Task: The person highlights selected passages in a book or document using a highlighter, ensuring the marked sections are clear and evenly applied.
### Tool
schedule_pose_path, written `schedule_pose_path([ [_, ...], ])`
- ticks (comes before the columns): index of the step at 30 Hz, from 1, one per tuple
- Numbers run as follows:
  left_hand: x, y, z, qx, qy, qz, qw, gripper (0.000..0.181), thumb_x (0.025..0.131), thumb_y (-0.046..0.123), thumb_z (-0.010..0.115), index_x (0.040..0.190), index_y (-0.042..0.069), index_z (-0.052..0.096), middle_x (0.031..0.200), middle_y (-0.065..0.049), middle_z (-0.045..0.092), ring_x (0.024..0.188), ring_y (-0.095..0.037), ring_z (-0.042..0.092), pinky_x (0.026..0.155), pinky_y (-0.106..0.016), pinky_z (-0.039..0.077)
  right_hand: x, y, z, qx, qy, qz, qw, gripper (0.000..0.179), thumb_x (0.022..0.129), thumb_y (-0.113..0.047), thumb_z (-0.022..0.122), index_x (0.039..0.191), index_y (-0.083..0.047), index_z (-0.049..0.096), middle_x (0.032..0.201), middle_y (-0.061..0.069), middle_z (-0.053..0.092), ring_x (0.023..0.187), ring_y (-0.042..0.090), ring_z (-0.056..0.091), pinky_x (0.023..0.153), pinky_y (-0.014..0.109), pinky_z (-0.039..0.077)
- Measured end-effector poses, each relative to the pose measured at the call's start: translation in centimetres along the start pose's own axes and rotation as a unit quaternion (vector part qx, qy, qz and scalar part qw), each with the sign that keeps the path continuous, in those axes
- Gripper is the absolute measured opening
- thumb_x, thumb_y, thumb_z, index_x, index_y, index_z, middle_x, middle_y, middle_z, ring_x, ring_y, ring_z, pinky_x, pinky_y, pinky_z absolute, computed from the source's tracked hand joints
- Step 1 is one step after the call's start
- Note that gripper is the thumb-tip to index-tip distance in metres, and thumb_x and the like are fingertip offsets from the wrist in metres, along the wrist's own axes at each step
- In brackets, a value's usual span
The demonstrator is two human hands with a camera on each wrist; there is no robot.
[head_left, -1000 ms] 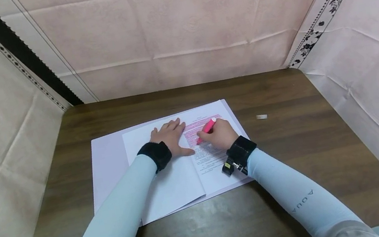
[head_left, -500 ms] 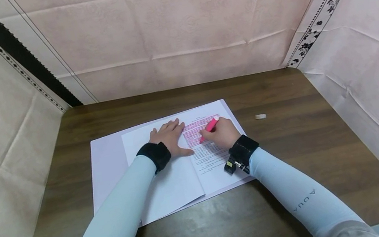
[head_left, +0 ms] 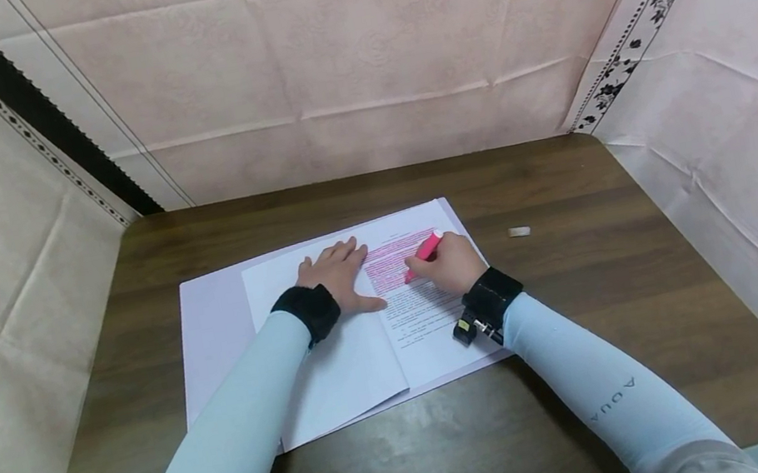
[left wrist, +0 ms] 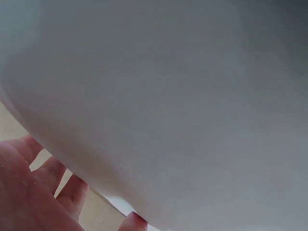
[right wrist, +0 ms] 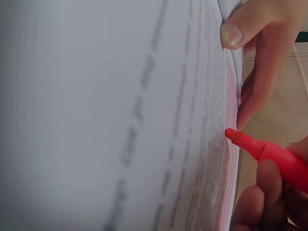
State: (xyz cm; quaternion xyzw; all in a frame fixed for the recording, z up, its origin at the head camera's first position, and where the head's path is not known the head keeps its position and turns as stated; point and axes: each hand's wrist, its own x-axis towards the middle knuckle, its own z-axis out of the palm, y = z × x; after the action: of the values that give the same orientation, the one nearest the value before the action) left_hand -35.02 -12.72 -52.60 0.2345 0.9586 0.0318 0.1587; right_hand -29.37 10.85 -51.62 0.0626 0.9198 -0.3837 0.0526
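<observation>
My right hand point(head_left: 456, 263) pinches a pink highlighter point(head_left: 429, 246), its tip down on a printed page point(head_left: 424, 321). In the right wrist view the chisel tip of the highlighter point(right wrist: 284, 163) touches the sheet beside pink-marked lines. The upper lines of text carry pink marking; the lower ones are plain black on white. With fingers spread, my left hand point(head_left: 340, 275) rests flat on the blank left page point(head_left: 339, 379), its thumb by the fold. The left wrist view shows mostly blurred paper point(left wrist: 168, 120) and part of that hand point(left wrist: 43, 192).
Under the pages lies a pale lavender folder or cover point(head_left: 213, 333) on the brown wooden table point(head_left: 419, 466). A small white piece, possibly an eraser or cap point(head_left: 519, 231), lies to the right. Pale cloth point(head_left: 353, 46) hangs behind and at both sides.
The right hand has slid the highlighter a little to the right along a line of text. The left hand has stayed in place on the page.
</observation>
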Motion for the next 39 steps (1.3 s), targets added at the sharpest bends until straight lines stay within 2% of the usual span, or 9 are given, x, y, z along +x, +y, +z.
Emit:
schedule_pose_path([
  [28,0.1,0.0,0.3,-0.006,0.004,0.004,1.0000,0.121,0.083,0.084,0.074,0.177,0.024,0.027,0.184,-0.004,0.017,0.167,-0.033,0.020,0.129,-0.073,0.016,0.2,2.6,-2.3,0.021,0.026,0.031,0.9990,0.036,0.102,-0.040,0.080,0.115,-0.008,0.069,0.105,0.012,0.072,0.089,0.031,0.067,0.073,0.034,0.054],
  [35,0.0,0.0,0.4,-0.008,0.006,0.004,0.9999,0.122,0.082,0.084,0.074,0.177,0.024,0.026,0.184,-0.004,0.016,0.167,-0.034,0.020,0.129,-0.073,0.015,0.3,3.1,-2.9,0.020,0.034,0.033,0.9987,0.035,0.101,-0.041,0.080,0.109,-0.009,0.072,0.101,0.012,0.073,0.087,0.031,0.068,0.069,0.033,0.052],
  [39,0.0,-0.1,0.4,-0.009,0.010,0.004,0.9999,0.123,0.082,0.085,0.075,0.177,0.024,0.026,0.184,-0.003,0.017,0.167,-0.033,0.020,0.129,-0.072,0.015,0.5,3.3,-3.3,0.025,0.035,0.047,0.9980,0.036,0.101,-0.042,0.081,0.110,-0.009,0.072,0.098,0.013,0.072,0.085,0.032,0.067,0.066,0.033,0.051],
])
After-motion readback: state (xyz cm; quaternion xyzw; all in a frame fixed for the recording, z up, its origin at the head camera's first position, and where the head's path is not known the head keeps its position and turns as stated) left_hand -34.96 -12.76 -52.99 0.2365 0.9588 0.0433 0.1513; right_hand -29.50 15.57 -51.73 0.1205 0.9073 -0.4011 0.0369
